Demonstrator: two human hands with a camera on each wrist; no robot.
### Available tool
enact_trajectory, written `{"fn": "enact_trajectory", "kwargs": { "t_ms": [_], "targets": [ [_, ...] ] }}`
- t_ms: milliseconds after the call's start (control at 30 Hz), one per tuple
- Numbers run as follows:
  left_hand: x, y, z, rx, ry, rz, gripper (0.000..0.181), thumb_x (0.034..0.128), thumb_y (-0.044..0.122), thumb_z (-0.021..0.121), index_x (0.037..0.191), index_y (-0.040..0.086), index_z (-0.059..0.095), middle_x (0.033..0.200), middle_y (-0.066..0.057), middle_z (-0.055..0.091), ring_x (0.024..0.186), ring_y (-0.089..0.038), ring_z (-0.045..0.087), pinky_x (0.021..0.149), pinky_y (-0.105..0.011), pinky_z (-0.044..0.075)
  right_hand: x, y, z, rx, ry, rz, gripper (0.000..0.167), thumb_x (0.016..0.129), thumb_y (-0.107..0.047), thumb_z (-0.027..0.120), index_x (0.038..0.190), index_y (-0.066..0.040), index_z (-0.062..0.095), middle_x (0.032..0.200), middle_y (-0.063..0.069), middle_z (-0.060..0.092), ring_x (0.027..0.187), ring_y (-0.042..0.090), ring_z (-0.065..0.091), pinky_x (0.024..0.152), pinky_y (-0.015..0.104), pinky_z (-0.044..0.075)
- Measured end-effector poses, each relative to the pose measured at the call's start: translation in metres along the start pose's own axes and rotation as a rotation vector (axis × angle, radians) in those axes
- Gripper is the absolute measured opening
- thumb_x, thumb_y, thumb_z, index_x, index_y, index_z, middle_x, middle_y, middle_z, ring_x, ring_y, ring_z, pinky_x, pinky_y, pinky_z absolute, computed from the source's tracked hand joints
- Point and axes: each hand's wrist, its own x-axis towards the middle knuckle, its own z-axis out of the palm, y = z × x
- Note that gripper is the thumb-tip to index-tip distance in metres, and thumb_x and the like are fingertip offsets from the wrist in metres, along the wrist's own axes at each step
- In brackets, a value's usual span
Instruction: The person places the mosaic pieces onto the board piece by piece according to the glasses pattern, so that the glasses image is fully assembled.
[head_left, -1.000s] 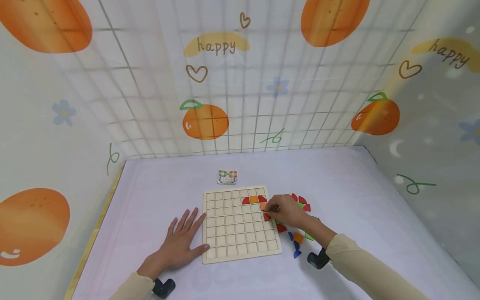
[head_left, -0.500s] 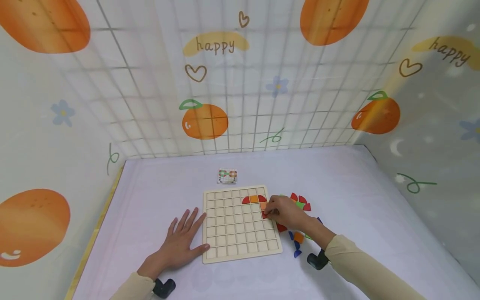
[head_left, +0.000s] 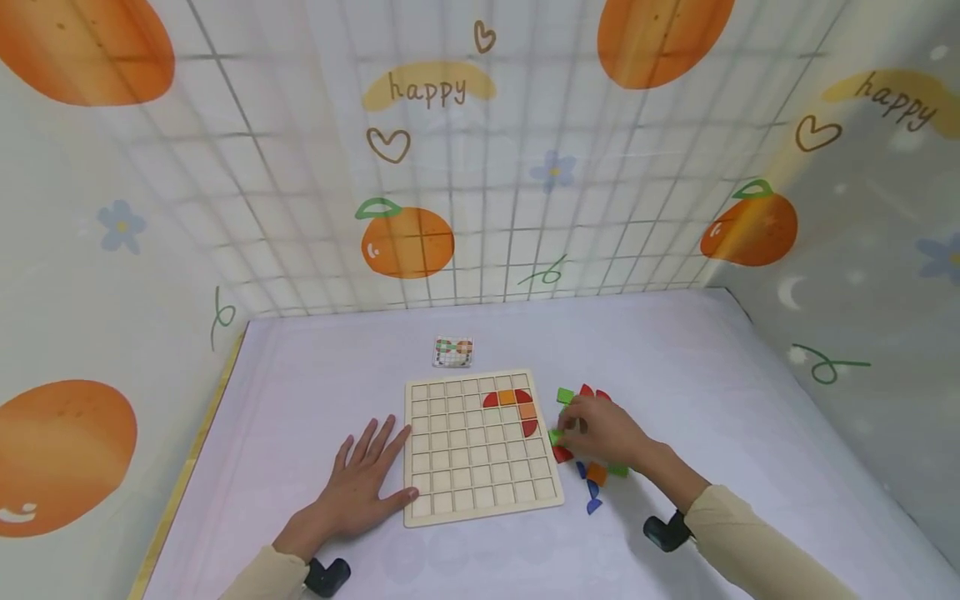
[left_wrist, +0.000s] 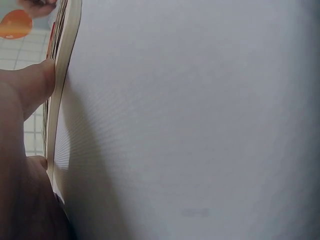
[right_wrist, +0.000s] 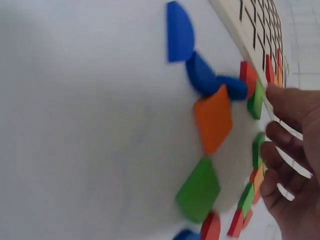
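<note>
A wooden grid board (head_left: 468, 465) lies flat on the table. In its upper right cells sit an orange square (head_left: 507, 397), a lighter orange square (head_left: 528, 411) and several red quarter-round pieces (head_left: 530, 428). My left hand (head_left: 351, 493) lies spread at the board's left side; in the left wrist view, its fingers touch the board's edge (left_wrist: 69, 45). Over the loose pieces right of the board is my right hand (head_left: 606, 430), partly covering them. The right wrist view shows its fingers bent and apart, nothing between them, close to a green piece (right_wrist: 256, 102).
Loose pieces beside the board include a green square (head_left: 565, 395), a red piece (head_left: 562, 454), an orange square (head_left: 596, 474) and blue half-rounds (head_left: 594, 506). Behind the board lies a small pattern card (head_left: 453, 352). Printed cloth walls enclose the table.
My right hand let go of a red quarter-round piece in the board's right column, below the lighter orange square, then moved right over the loose pieces. My left hand has stayed put.
</note>
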Motion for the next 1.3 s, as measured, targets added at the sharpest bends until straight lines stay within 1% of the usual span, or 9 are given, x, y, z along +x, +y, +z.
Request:
{"fn": "enact_trajectory", "kwargs": {
  "t_ms": [167, 267, 367, 500, 600, 767, 1000, 1167, 1300],
  "targets": [
    [-0.002, 0.000, 0.000, -0.007, 0.019, 0.007, 0.091, 0.0884, 0.069, 0.053, 0.158, 0.017, 0.025, 0.163, -0.012, 0.013, 0.148, -0.036, 0.005, 0.113, -0.063, 0.005, -0.021, 0.011, -0.010, -0.018, -0.093, 0.014, 0.014, 0.078, -0.029, 0.085, 0.087, -0.028, 0.075, 0.076, -0.020, 0.060, 0.073, 0.008, 0.055, 0.061, 0.024, 0.051],
    [-0.002, 0.000, 0.001, -0.006, 0.033, 0.009, 0.090, 0.0883, 0.067, 0.054, 0.157, 0.016, 0.026, 0.163, -0.013, 0.014, 0.148, -0.037, 0.006, 0.112, -0.063, 0.006, -0.035, 0.019, -0.013, -0.030, -0.115, -0.032, 0.015, 0.078, -0.027, 0.085, 0.090, -0.027, 0.076, 0.079, -0.022, 0.061, 0.076, 0.006, 0.055, 0.065, 0.023, 0.051],
    [-0.003, 0.000, 0.001, 0.004, 0.023, 0.002, 0.091, 0.0884, 0.068, 0.053, 0.157, 0.016, 0.025, 0.163, -0.013, 0.014, 0.148, -0.037, 0.006, 0.112, -0.063, 0.006, -0.045, 0.026, -0.013, -0.042, -0.127, -0.080, 0.016, 0.077, -0.026, 0.086, 0.090, -0.029, 0.076, 0.085, -0.024, 0.062, 0.081, 0.004, 0.056, 0.071, 0.025, 0.053],
    [-0.003, -0.001, 0.001, 0.013, 0.009, -0.003, 0.092, 0.0885, 0.071, 0.050, 0.158, 0.018, 0.022, 0.164, -0.011, 0.011, 0.148, -0.036, 0.004, 0.113, -0.062, 0.005, -0.052, 0.029, -0.011, -0.055, -0.138, -0.074, 0.020, 0.074, -0.030, 0.087, 0.091, -0.031, 0.077, 0.089, -0.025, 0.061, 0.086, 0.003, 0.057, 0.080, 0.031, 0.054],
    [-0.003, -0.003, 0.002, 0.016, 0.010, -0.004, 0.092, 0.0882, 0.072, 0.049, 0.158, 0.019, 0.021, 0.164, -0.010, 0.010, 0.149, -0.035, 0.004, 0.113, -0.063, 0.006, -0.053, 0.029, -0.009, -0.082, -0.131, -0.078, 0.020, 0.074, -0.030, 0.087, 0.092, -0.030, 0.077, 0.088, -0.025, 0.061, 0.084, 0.001, 0.056, 0.080, 0.030, 0.054],
    [-0.002, -0.003, 0.003, 0.005, 0.008, 0.000, 0.092, 0.0883, 0.072, 0.049, 0.158, 0.019, 0.022, 0.164, -0.010, 0.010, 0.149, -0.035, 0.004, 0.113, -0.063, 0.005, -0.054, 0.026, -0.007, -0.150, -0.101, -0.125, 0.020, 0.074, -0.030, 0.087, 0.091, -0.029, 0.076, 0.085, -0.027, 0.059, 0.081, -0.001, 0.054, 0.073, 0.024, 0.053],
    [-0.001, -0.002, 0.003, 0.003, 0.017, 0.008, 0.092, 0.0885, 0.071, 0.050, 0.158, 0.018, 0.022, 0.164, -0.010, 0.010, 0.149, -0.035, 0.004, 0.113, -0.062, 0.004, -0.052, 0.022, -0.007, -0.206, -0.050, -0.222, 0.020, 0.074, -0.033, 0.088, 0.090, -0.028, 0.078, 0.095, -0.021, 0.062, 0.092, 0.005, 0.056, 0.078, 0.027, 0.055],
    [-0.001, -0.001, 0.003, -0.003, 0.027, 0.019, 0.091, 0.0886, 0.069, 0.053, 0.158, 0.017, 0.024, 0.163, -0.011, 0.012, 0.148, -0.036, 0.005, 0.112, -0.063, 0.005, -0.049, 0.018, -0.007, -0.216, -0.050, -0.190, 0.022, 0.073, -0.028, 0.089, 0.092, -0.025, 0.078, 0.091, -0.018, 0.064, 0.086, 0.004, 0.058, 0.074, 0.024, 0.055],
    [-0.001, -0.001, 0.001, -0.017, 0.042, 0.029, 0.090, 0.0886, 0.067, 0.055, 0.157, 0.016, 0.026, 0.163, -0.013, 0.014, 0.148, -0.037, 0.007, 0.112, -0.064, 0.006, -0.043, 0.015, -0.006, -0.281, -0.031, -0.197, 0.024, 0.071, -0.028, 0.089, 0.091, -0.024, 0.078, 0.084, -0.017, 0.064, 0.076, 0.003, 0.057, 0.067, 0.023, 0.053]
  ]
}}
